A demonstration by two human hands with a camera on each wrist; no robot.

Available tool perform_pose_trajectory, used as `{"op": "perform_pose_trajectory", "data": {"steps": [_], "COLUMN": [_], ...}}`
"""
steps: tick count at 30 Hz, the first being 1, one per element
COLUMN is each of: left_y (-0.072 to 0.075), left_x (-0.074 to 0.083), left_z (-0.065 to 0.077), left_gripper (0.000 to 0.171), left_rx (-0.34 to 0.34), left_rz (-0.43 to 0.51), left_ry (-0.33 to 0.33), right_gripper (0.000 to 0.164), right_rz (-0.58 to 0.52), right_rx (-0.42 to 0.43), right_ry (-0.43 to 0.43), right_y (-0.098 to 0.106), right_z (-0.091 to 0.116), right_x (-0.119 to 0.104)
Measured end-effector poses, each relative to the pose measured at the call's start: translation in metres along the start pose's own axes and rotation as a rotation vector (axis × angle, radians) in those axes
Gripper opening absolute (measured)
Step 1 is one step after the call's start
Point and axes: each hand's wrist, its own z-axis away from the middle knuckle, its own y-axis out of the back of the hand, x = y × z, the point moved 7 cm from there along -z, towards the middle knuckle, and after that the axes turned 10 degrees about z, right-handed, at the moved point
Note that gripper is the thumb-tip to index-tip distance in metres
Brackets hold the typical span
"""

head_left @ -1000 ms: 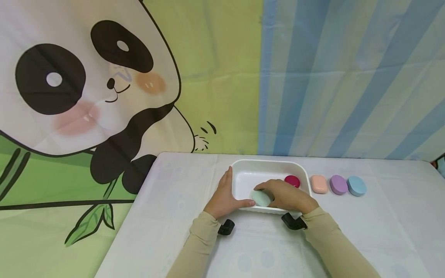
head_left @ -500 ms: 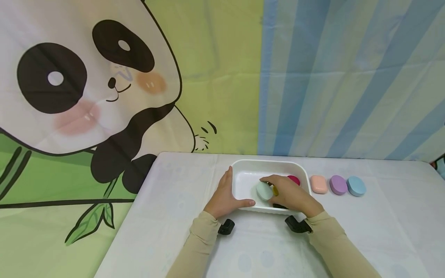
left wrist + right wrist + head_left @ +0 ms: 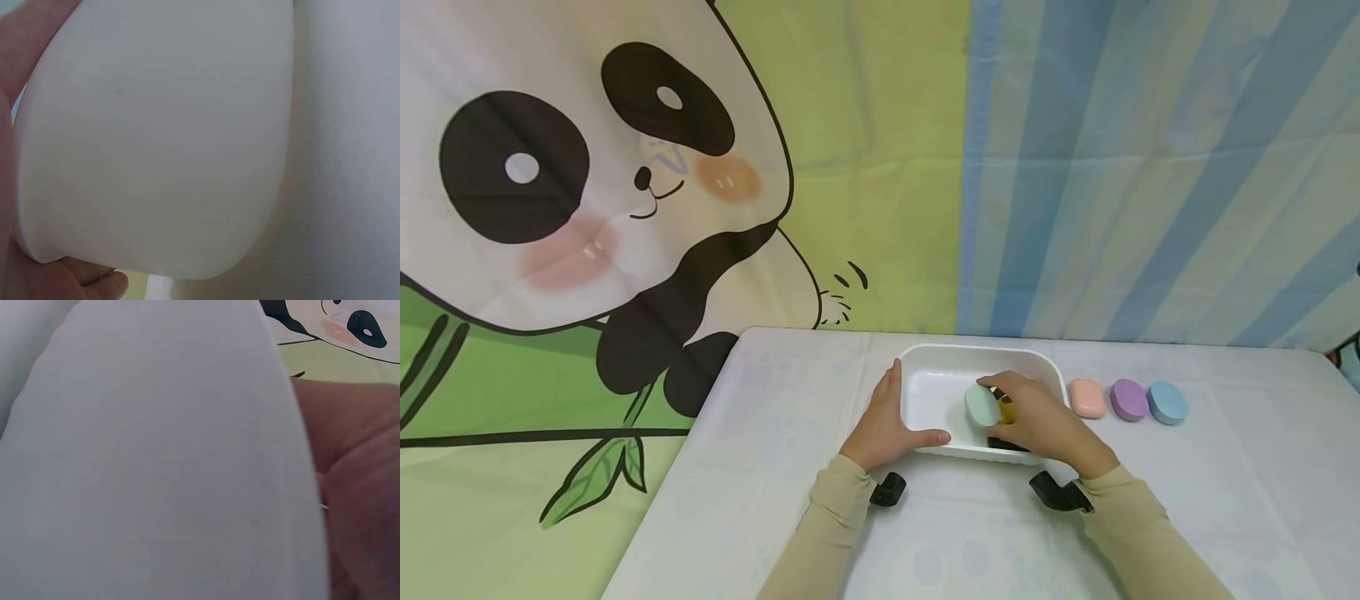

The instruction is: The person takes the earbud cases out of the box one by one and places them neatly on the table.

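Observation:
In the head view a white tray (image 3: 931, 385) stands on the table. My left hand (image 3: 880, 433) holds its left end, thumb over the front rim and fingers along the side wall. The left wrist view is mostly the tray's outer wall (image 3: 156, 137). Inside the tray my right hand (image 3: 1041, 417) pinches a pale green rounded block (image 3: 981, 406), tilted on edge. A yellow patch (image 3: 1007, 408) shows between the fingers, and a dark thing (image 3: 1006, 445) lies below the hand. The tray wall (image 3: 169, 456) hides the block in the right wrist view.
To the right of the tray are a peach rounded-square block (image 3: 1087, 398), a purple rounded block (image 3: 1129, 400) and a light blue one (image 3: 1167, 402), in a row. Behind the white-covered table (image 3: 790, 533) hangs a printed panda cloth (image 3: 880, 167).
My right hand has shifted right inside the tray, taking the pale green block along and tipping it up. The red piece is now hidden behind that hand. My left hand has stayed put.

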Motion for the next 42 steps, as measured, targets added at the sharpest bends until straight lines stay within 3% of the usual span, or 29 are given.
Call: {"op": "perform_pose_trajectory", "data": {"steps": [8,19,28,42], "left_y": [-0.001,0.0,-0.001,-0.001], "left_x": [0.0,0.002,0.001,-0.002], "left_z": [0.0,0.002,0.003,0.001], "left_gripper": [0.139,0.14,0.14,0.14], "left_rx": [-0.001,-0.002,-0.008,-0.001], "left_rz": [-0.001,0.002,0.012,0.02], "left_ry": [0.007,0.013,0.012,0.014], "right_gripper": [0.061,0.065,0.067,0.069], "right_rz": [0.021,0.031,0.105,0.077], "right_rx": [0.097,0.13,0.183,0.195], "right_ry": [-0.026,-0.087,-0.095,-0.176], "right_y": [0.011,0.022,0.033,0.044], "right_z": [0.01,0.024,0.037,0.059], "right_x": [0.003,0.01,0.015,0.029]}}
